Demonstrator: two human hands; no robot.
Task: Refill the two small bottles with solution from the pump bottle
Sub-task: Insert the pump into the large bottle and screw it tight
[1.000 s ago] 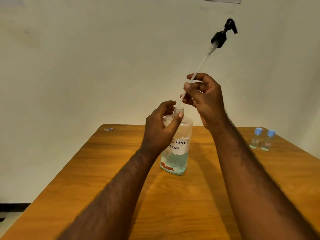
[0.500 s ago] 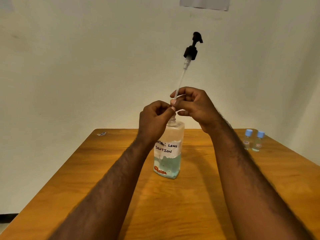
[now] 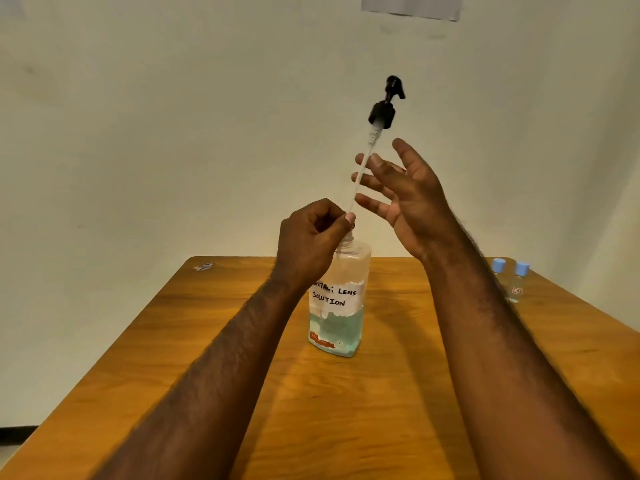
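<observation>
A clear pump bottle [image 3: 341, 306] labelled "contact lens solution" stands mid-table, about a third full of blue liquid, with its neck uncovered. The black pump head [image 3: 384, 109] with its long white tube [image 3: 360, 174] sticks up above the neck, tilted to the right. My left hand [image 3: 311, 237] pinches the tube's lower end just above the neck. My right hand [image 3: 401, 192] is open beside the tube, fingers spread, holding nothing. Two small clear bottles with blue caps [image 3: 509, 278] stand at the table's right edge.
The wooden table [image 3: 242, 358] runs up to a plain white wall. A small scrap [image 3: 202, 267] lies at its far left corner. A grey sheet [image 3: 412, 5] hangs on the wall above.
My right hand has let go of the tube and spread open. The left hand has taken the tube's lower end. The pump head now leans right again.
</observation>
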